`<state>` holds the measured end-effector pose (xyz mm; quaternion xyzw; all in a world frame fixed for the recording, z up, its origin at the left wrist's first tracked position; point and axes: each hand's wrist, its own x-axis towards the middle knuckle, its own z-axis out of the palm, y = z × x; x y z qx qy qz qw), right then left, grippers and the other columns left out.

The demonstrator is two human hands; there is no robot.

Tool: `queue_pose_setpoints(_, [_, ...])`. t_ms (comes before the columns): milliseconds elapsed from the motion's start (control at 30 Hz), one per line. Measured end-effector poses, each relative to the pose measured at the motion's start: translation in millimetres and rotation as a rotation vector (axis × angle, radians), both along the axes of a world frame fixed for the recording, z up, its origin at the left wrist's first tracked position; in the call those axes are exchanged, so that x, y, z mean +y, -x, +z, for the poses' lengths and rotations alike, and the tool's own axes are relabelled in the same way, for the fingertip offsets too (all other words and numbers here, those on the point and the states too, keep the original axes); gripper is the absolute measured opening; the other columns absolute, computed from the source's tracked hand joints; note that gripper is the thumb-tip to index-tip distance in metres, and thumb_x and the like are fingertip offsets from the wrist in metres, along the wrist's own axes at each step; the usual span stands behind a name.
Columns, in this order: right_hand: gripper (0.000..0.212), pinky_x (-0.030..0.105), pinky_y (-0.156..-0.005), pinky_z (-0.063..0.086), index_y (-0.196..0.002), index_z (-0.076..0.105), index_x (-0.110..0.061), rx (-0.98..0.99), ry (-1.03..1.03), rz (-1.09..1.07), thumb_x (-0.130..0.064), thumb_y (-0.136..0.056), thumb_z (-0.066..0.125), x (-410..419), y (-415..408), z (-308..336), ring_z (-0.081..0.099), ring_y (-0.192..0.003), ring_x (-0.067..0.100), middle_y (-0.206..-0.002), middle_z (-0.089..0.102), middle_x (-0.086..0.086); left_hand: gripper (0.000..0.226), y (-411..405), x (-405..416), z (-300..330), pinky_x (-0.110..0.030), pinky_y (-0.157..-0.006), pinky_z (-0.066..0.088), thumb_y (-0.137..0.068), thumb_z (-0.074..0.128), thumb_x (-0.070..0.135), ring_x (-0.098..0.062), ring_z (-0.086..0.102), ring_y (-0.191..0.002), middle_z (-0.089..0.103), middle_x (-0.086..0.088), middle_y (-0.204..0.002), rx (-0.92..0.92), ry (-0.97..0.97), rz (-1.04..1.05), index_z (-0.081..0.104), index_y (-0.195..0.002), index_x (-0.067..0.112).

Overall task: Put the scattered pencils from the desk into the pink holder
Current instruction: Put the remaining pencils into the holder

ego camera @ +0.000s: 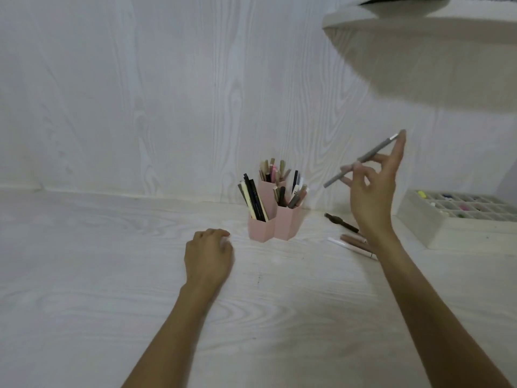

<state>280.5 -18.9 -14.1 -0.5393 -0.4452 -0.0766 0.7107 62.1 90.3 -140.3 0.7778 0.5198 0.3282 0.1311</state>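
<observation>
- We see the right hand (372, 189) raised above the desk (112, 275), its fingers pinching a grey pencil (361, 161) about mid-shaft, the index finger stretched up along the upper end.
- The pencil's long axis runs on a diagonal: the upper end, with a pale tip, points up and to the right; the lower end points down and to the left, toward the pink holder (275, 222), still apart from it.
- The holder, made of joined hexagonal tubes, stands upright near the back wall (140, 93), already packed with pencils leaning at mixed angles.
- We find three more lying flat right of the holder: a dark pencil (340, 222), a white pencil (349, 246) and a brownish pencil (354, 242), all partly hidden by the right wrist.
- The left hand (208, 254) rests on the desk just left of the holder, fingers curled under, gripping nothing we can see.
- Desk and wall are pale whitewashed wood grain; a compartmented tray (419, 219) sits far right, a white shelf (419, 51) overhead.
</observation>
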Motion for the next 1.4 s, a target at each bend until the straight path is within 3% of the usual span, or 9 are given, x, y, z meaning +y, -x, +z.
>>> queue_pose_setpoints(267, [0.065, 0.030, -0.063, 0.055, -0.136, 0.025, -0.025, -0.268, 0.390, -0.067, 0.000, -0.086, 0.059, 92.5, 16.5, 15.0, 0.063, -0.071, 0.013, -0.095, 0.057, 0.000, 0.030, -0.3, 5.0, -3.8, -0.035, -0.095, 0.037, -0.089, 0.049, 0.020, -0.022, 0.052, -0.114, 0.064, 0.002, -0.122, -0.008, 0.013, -0.015, 0.068, -0.113, 0.021])
queue_pose_setpoints(400, [0.022, 0.028, -0.082, 0.040, -0.108, 0.063, -0.021, -0.539, 0.579, -0.178, -0.018, -0.087, 0.060, 97.4, 8.3, -4.3, 0.058, -0.106, 0.020, -0.108, 0.067, -0.001, 0.029, -0.6, 7.4, -6.6, -0.034, -0.095, 0.037, -0.089, 0.050, 0.020, -0.021, 0.052, -0.114, 0.065, 0.002, -0.121, -0.027, 0.012, -0.022, 0.067, -0.113, 0.021])
queue_pose_setpoints(500, [0.025, 0.037, -0.104, 0.020, -0.095, 0.074, -0.016, -0.786, 0.739, -0.245, -0.019, -0.089, 0.049, 99.9, -1.8, 1.8, 0.031, -0.132, 0.026, -0.137, 0.051, 0.001, 0.030, -1.2, 7.1, -6.4, -0.034, -0.096, 0.036, -0.088, 0.050, 0.019, -0.021, 0.051, -0.114, 0.064, 0.002, -0.121, -0.038, 0.005, -0.019, 0.067, -0.112, 0.021])
queue_pose_setpoints(633, [0.036, 0.038, -0.113, 0.006, -0.113, 0.065, -0.020, -0.698, 0.948, -0.037, -0.013, -0.090, 0.038, 96.6, -7.4, 21.5, 0.014, -0.140, 0.019, -0.143, 0.044, -0.004, 0.030, -1.0, 7.9, -6.5, -0.034, -0.098, 0.034, -0.088, 0.049, 0.019, -0.020, 0.049, -0.116, 0.064, 0.003, -0.121, -0.029, 0.012, -0.023, 0.067, -0.112, 0.022])
queue_pose_setpoints(833, [0.048, 0.039, -0.110, 0.028, -0.127, 0.056, -0.021, -0.701, 0.935, 0.057, 0.001, -0.086, 0.043, 64.8, -30.0, 42.3, 0.038, -0.131, 0.025, -0.138, 0.049, 0.008, 0.030, 0.4, 8.2, -7.8, -0.036, -0.098, 0.034, -0.088, 0.050, 0.018, -0.022, 0.050, -0.116, 0.064, 0.002, -0.120, -0.027, -0.007, -0.023, 0.068, -0.112, 0.020])
queue_pose_setpoints(1000, [0.030, 0.025, -0.086, 0.034, -0.117, 0.062, -0.020, -0.414, 1.142, -0.052, -0.011, -0.093, 0.047, -12.0, -76.1, -4.3, 0.051, -0.109, 0.018, -0.124, 0.060, 0.006, 0.031, -3.7, 2.9, -5.2, -0.035, -0.092, 0.037, -0.088, 0.048, 0.013, -0.023, 0.052, -0.112, 0.064, 0.001, -0.121, 0.043, -0.067, -0.080, 0.068, -0.112, 0.018])
queue_pose_setpoints(1133, [0.031, 0.035, -0.097, 0.038, -0.124, 0.055, -0.016, -0.180, 1.036, -0.318, -0.019, -0.094, 0.048, -63.8, -86.6, -87.2, 0.049, -0.117, 0.028, -0.127, 0.056, 0.010, 0.027, -13.0, -19.4, 0.3, -0.034, -0.087, 0.040, -0.087, 0.052, 0.012, -0.020, 0.055, -0.107, 0.066, 0.004, -0.115, 0.086, -0.142, -0.194, 0.069, -0.107, 0.021])
queue_pose_setpoints(1267, [0.031, 0.035, -0.095, 0.037, -0.122, 0.057, -0.010, -0.187, 0.909, -0.410, -0.014, -0.092, 0.050, -79.5, -85.6, -123.9, 0.051, -0.112, 0.031, -0.121, 0.060, 0.014, 0.026, -47.6, -52.5, 17.4, -0.027, -0.082, 0.045, -0.087, 0.053, 0.019, -0.009, 0.055, -0.105, 0.065, 0.015, -0.112, 0.046, -0.200, -0.373, 0.069, -0.104, 0.030])
queue_pose_setpoints(1400, [0.030, 0.035, -0.093, 0.041, -0.120, 0.061, -0.015, -0.268, 0.903, -0.380, -0.013, -0.092, 0.051, -78.9, -84.7, -124.9, 0.054, -0.107, 0.027, -0.116, 0.064, 0.010, 0.036, -105.9, -76.8, 29.1, -0.027, -0.085, 0.043, -0.095, 0.043, 0.018, -0.011, 0.049, -0.117, 0.057, 0.012, -0.128, 0.128, -0.182, -0.628, 0.058, -0.126, 0.029])
